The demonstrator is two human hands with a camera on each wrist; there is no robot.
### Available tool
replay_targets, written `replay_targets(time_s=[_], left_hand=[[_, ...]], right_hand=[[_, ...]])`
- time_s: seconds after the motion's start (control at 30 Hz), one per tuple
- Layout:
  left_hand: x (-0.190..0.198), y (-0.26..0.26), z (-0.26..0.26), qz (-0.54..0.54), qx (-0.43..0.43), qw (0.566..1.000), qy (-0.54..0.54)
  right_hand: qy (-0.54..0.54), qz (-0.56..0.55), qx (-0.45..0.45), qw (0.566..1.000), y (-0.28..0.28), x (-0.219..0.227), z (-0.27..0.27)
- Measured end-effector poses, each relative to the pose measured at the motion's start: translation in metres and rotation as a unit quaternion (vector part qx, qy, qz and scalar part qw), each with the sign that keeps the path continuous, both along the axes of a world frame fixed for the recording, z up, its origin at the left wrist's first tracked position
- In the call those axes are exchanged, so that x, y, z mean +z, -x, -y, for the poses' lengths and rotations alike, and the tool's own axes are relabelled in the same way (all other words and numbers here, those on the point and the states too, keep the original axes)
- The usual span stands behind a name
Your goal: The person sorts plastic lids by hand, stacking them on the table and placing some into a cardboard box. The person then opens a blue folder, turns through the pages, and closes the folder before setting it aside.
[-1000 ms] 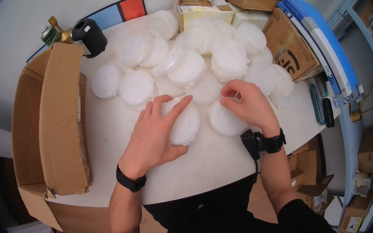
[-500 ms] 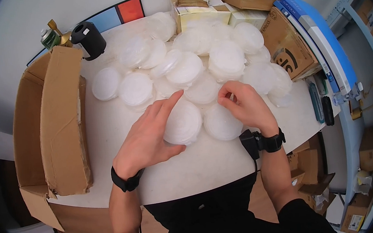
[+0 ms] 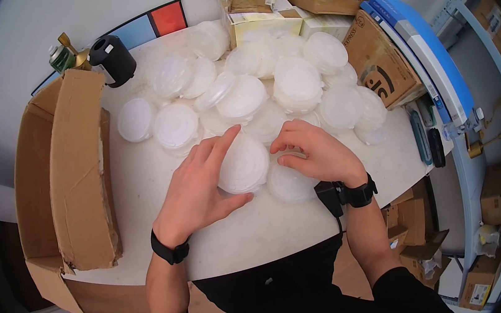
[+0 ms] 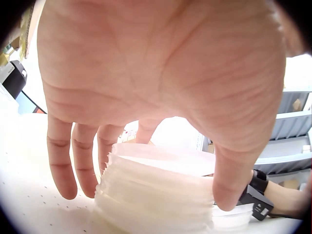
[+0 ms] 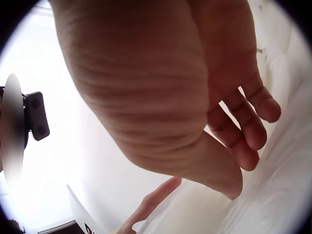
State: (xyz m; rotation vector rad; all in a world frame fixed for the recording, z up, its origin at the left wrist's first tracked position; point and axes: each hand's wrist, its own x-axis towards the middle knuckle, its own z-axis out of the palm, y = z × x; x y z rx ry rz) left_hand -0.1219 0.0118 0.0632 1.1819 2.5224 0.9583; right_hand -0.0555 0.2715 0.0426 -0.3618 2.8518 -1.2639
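Observation:
Beside a stack of round, translucent white plastic lids (image 3: pixel 243 167), my left hand (image 3: pixel 195 188) spreads its fingers and thumb around the rim. In the left wrist view the stack (image 4: pixel 151 195) rises between the fairly straight fingers and the thumb, its top lid slightly tilted. My right hand (image 3: pixel 322 155) hovers at a second, lower stack of lids (image 3: pixel 290 184), just right of the first. Its fingers are loosely bent with nothing between them. The right wrist view shows the fingertips (image 5: pixel 248 163) close over white lids (image 5: pixel 273 204).
Many more lid stacks (image 3: pixel 297 82) crowd the back of the white table (image 3: pixel 230 246). An upright cardboard box (image 3: pixel 78 177) stands at the left. A black cylinder (image 3: pixel 112 61) sits behind it. Boxes (image 3: pixel 266 26) and blue binders (image 3: pixel 418 48) line the back and right.
My right hand has moved left and slightly down, toward the first stack. The left hand has spread wider around its stack. The right stack appears slightly lower and further left.

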Motion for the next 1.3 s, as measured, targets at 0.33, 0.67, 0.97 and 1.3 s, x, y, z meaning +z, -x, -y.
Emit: replay_targets(time_s=[0.33, 0.67, 0.97, 1.3], left_hand=[[-0.004, 0.000, -0.001, -0.009, -0.006, 1.000, -0.002], [-0.006, -0.001, 0.000, -0.015, -0.007, 1.000, 0.003], [-0.004, -0.002, -0.001, 0.003, -0.008, 1.000, 0.004], [-0.006, -0.002, -0.001, -0.012, -0.010, 1.000, 0.011]], right_hand=[[-0.041, 0.030, 0.013, 0.999, -0.001, -0.003, -0.003], [-0.024, 0.059, 0.103, 0.993, -0.006, 0.006, -0.005], [-0.057, 0.112, 0.104, 0.987, -0.007, 0.003, -0.005], [-0.016, 0.108, 0.120, 0.987, -0.005, 0.004, -0.006]])
